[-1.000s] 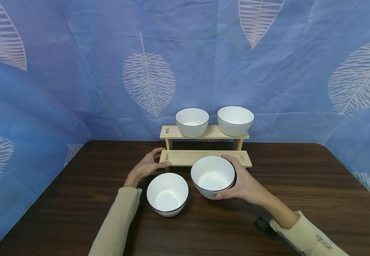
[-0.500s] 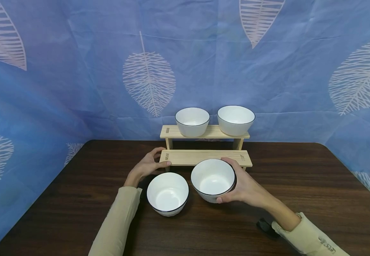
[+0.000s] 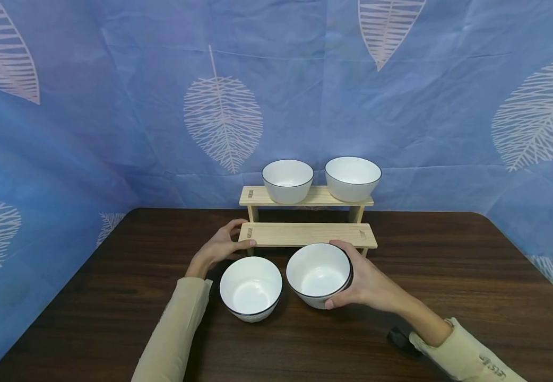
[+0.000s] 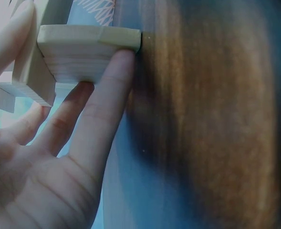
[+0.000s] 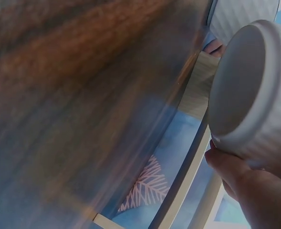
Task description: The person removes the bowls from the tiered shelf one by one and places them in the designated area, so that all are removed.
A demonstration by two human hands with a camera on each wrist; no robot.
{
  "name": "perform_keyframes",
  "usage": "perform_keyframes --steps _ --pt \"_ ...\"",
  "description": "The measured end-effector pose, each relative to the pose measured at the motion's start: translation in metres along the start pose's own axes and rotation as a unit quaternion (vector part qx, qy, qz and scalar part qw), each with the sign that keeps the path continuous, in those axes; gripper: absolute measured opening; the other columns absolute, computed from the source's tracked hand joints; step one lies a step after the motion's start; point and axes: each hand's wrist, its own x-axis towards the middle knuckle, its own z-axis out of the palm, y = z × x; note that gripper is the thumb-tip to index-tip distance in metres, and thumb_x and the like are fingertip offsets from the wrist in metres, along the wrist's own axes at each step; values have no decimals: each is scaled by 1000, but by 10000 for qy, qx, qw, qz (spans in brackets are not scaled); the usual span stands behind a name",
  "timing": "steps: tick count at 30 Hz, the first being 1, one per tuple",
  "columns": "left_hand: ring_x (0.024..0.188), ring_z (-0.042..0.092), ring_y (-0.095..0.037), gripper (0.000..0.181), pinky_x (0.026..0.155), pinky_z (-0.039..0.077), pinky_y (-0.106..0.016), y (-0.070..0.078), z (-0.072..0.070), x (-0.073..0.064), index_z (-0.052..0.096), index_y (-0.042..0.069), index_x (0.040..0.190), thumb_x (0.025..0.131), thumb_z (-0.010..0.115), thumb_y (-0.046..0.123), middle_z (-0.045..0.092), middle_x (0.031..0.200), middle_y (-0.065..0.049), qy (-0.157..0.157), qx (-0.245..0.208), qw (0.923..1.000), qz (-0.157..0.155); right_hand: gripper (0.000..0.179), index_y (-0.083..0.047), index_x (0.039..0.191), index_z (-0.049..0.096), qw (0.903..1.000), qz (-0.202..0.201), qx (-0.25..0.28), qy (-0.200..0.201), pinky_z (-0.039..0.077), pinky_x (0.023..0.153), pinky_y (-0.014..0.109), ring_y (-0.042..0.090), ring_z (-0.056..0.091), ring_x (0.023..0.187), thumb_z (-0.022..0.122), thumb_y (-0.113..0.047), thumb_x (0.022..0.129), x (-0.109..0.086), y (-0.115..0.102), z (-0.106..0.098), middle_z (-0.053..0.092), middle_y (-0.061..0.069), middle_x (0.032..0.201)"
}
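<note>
My right hand (image 3: 364, 278) grips a white bowl (image 3: 319, 276) with a dark rim by its right side, in front of the rack's lower shelf. In the right wrist view the underside of that bowl (image 5: 240, 81) shows, raised off the table. My left hand (image 3: 219, 246) holds the left end of a two-tier wooden rack (image 3: 307, 234), thumb at the lower shelf. Its fingers (image 4: 107, 100) lie against the rack's leg in the left wrist view. A second dark-rimmed bowl (image 3: 250, 286) stands on the table between my hands.
On the upper shelf sit two more white bowls, a left one (image 3: 287, 181) and a right one (image 3: 352, 179). The dark wooden table (image 3: 448, 265) runs back to a blue cloth (image 3: 305, 95) printed with white leaves.
My right hand has drawn its bowl slightly back from the rack, toward me, uncovering more of the lower shelf. My left hand and the other bowls stay put.
</note>
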Motion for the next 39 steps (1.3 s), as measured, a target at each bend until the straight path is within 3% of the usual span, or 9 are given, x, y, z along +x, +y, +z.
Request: perform_keyframes --steps 11,17,26,34,39 --pt "118 60 -43 78 94 52 -57 0 0 0 27 3 157 95 72 15 35 153 -31 48 79 10000 -15 108 5 148 31 9996 132 1 -231 53 87 49 36 58 113 95 -19 65 0 3 4 53 24 132" --pt "119 59 -45 78 95 51 -58 0 1 0 27 3 157 95 73 16 34 154 -31 51 81 9999 -41 112 9 149 28 9984 286 -171 -448 53 87 49 38 58 113 95 -23 65 -2 4 5 54 25 130" --pt "119 59 -45 77 96 51 -58 1 0 -1 27 3 157 95 72 14 34 154 -31 21 57 10000 6 117 12 153 16 9952 345 159 -900 49 92 55 43 53 119 92 -22 71 -4 6 -1 45 30 138" --pt "118 59 -44 78 96 51 -57 0 0 0 27 3 157 95 72 15 37 152 -30 26 95 10000 7 117 13 152 17 9888 342 -254 -1428 46 93 55 42 51 122 93 -24 71 -3 9 -5 43 32 141" --pt "118 60 -43 77 96 51 -57 0 1 -1 28 3 157 95 72 15 38 151 -30 59 116 9999 19 116 14 153 15 9851 327 -228 -1675 46 96 55 43 49 125 91 -23 73 1 8 -7 43 32 143"
